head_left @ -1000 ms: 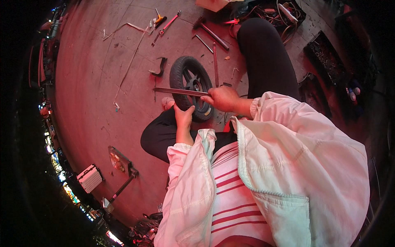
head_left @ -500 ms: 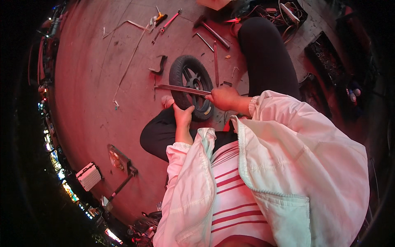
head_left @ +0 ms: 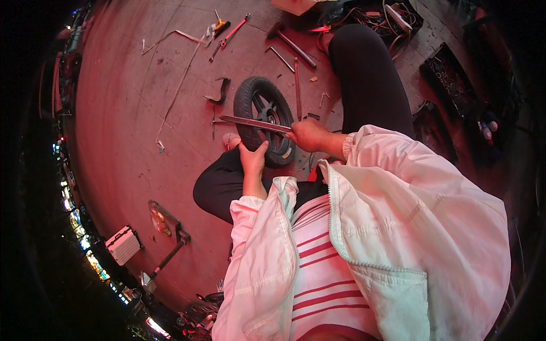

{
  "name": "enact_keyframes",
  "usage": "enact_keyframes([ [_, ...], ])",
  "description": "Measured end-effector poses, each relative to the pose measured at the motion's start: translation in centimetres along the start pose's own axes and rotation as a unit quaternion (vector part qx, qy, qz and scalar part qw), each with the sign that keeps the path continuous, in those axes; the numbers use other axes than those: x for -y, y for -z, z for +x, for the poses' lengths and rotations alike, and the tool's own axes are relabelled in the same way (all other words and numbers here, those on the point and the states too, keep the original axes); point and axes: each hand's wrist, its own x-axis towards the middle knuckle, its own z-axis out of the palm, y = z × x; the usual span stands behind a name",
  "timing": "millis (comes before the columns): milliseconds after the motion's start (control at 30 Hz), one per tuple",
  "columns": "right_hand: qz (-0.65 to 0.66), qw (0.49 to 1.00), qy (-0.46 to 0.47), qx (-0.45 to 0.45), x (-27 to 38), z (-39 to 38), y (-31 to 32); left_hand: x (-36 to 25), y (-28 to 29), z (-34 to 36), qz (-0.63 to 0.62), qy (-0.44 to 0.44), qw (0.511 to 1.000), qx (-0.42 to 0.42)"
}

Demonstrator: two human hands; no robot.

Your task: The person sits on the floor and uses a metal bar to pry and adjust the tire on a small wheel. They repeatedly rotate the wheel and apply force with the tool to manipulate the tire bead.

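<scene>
A small spoked wheel with a black tyre (head_left: 244,101) stands tilted on the ground in front of me. My left hand (head_left: 253,161) is closed on the tyre's near left side, thumb over the sidewall. My right hand (head_left: 310,135) is wrapped round one end of a long metal tyre lever (head_left: 256,122). The lever lies across the face of the wheel, its free end reaching past the tyre's left edge. Whether its tip touches the rubber I cannot tell.
Beyond the wheel lie a hammer (head_left: 293,45), a red-handled wrench (head_left: 229,38), a thin metal bar (head_left: 298,88) and a bent black bracket (head_left: 219,92). A long pale strip (head_left: 181,94) stretches along the left. Boxes of cables (head_left: 392,25) and small parts (head_left: 449,74) stand at right.
The tyre lever and my right hand have shifted very slightly; the lever still crosses the wheel. My left hand keeps its hold on the tyre.
</scene>
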Motion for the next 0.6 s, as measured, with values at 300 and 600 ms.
enact_keyframes([
  [300, 0.099, 0.982, 0.051, -0.151, 3.0, -0.7, 3.2, 0.1, 0.3, -0.1, -0.003, 0.044, 0.999, -0.009],
  [600, 0.034, 0.998, -0.051, 0.001, 1.2, 0.1, 2.1, 1.1, 0.7, 0.2, -0.012, 0.055, 0.998, -0.001],
])
